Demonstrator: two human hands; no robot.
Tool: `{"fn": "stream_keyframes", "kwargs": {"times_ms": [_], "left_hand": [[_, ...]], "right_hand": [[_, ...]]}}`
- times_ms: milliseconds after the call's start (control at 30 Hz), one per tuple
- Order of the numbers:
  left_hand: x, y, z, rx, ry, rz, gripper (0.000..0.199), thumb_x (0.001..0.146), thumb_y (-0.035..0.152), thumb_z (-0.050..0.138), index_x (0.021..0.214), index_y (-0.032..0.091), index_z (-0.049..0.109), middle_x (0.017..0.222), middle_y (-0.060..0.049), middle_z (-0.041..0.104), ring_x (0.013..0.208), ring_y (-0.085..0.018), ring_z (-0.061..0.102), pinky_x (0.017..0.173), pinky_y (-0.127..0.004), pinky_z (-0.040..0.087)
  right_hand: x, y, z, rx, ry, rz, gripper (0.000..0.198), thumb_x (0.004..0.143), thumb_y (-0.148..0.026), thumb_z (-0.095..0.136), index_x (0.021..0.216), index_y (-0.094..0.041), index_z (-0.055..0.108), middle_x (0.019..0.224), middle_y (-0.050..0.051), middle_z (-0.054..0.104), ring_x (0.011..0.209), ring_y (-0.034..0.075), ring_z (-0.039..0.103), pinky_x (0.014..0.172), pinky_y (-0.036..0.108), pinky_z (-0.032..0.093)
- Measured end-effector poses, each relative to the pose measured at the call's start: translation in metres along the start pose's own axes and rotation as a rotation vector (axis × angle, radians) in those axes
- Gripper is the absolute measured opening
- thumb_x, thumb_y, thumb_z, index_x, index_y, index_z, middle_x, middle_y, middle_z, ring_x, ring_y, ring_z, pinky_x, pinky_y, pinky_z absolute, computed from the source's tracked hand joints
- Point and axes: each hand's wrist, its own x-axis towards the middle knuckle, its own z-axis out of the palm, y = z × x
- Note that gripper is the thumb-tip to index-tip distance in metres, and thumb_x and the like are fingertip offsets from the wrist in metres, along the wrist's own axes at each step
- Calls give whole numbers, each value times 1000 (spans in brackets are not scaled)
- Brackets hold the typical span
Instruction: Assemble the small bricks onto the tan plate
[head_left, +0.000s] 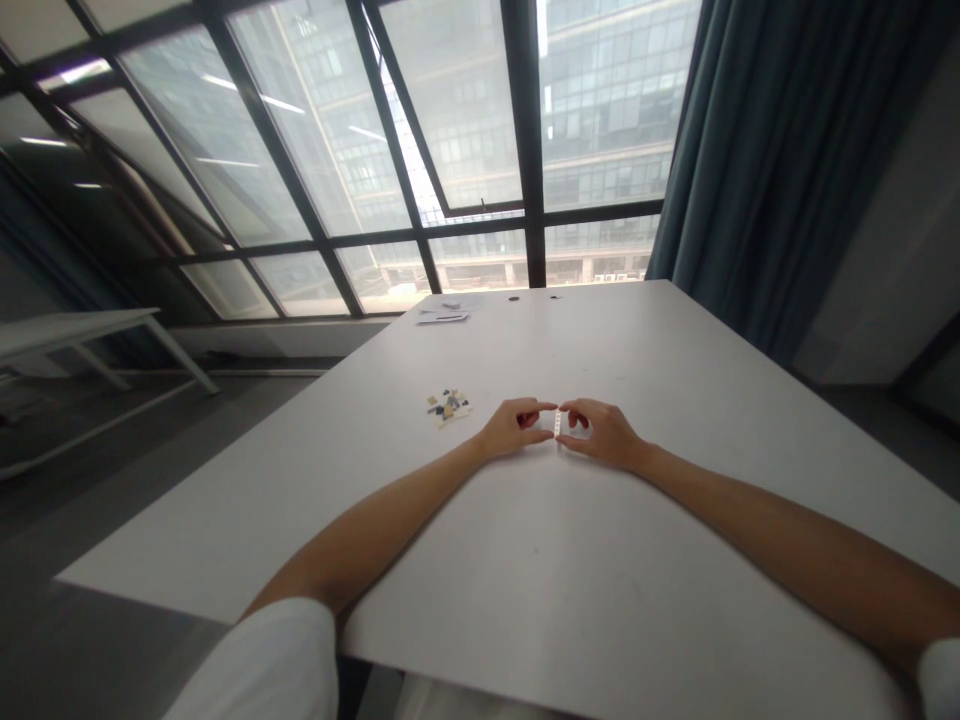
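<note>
A small, narrow white strip (557, 423) with a row of little marks or studs along it stands between my two hands; its exact kind is too small to tell. My left hand (514, 425) grips it from the left, thumb at the near end and index finger at the far end. From the right, my right hand (600, 432) pinches the same strip in a mirrored way. To the left of my left hand lies a loose pile of small building pieces (449, 408) in yellow, black, grey and white.
The white table (465, 560) stretches to the windows. Papers (442, 318) lie at its far left edge, with a small dark disc (514, 299) nearby. A blue curtain (757, 180) hangs at the right. Another table (82, 328) stands at the left.
</note>
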Motion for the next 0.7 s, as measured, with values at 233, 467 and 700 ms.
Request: {"fn": "stream_keyframes", "kwargs": {"times_ms": [233,467,700], "left_hand": [[0,3,-1,10,-24,28,54,78,45,78,122,15,70,66,6,42,60,-8,34,58,-22,29],[0,3,0,42,1,31,52,77,46,79,118,15,71,68,5,43,60,-9,35,58,-23,30],[0,2,2,62,9,29,50,77,45,79,116,15,70,68,5,43,60,-9,36,59,-23,30]], "right_hand": [[1,1,0,7,16,-10,35,81,-37,76,109,-19,64,79,1,66,63,14,54,65,27,46],[-1,4,3,15,6,-10,36,83,-41,74,111,-20,65,79,1,66,63,14,54,65,28,46],[0,3,2,22,9,-12,36,83,-40,74,111,-19,65,78,2,66,64,14,55,66,28,47]]}}
